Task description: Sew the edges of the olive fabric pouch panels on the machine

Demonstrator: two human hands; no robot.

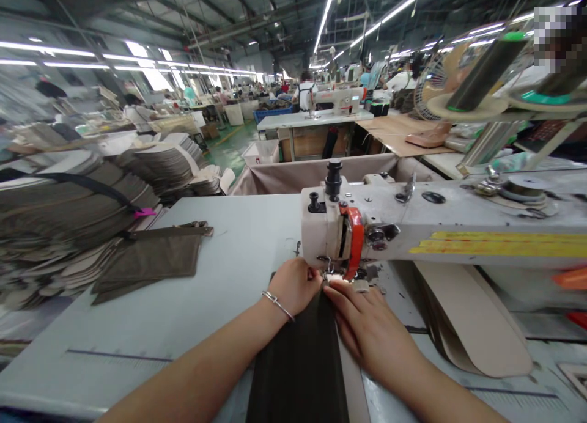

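A long dark fabric strip [298,362] runs from the near edge up to the needle area of a white sewing machine [316,227] with an orange guard [355,242]. Beside the presser foot, my left hand [296,282] has its fingers curled in a pinch on the strip's far end. My right hand [367,313] lies with extended fingers on the work, just right of the needle area. A pale layer [353,368] shows along the strip's right side. The needle tip and the exact stitching point are hidden by the fingers and guard.
Dark fabric pieces [156,261] lie on the table's left, beside tall piles of cut panels [64,209]. Stacked pale panels [481,319] sit under the machine arm. Thread cones [486,71] stand at upper right. A fabric-lined bin [275,177] is behind the table; co-workers sit farther off.
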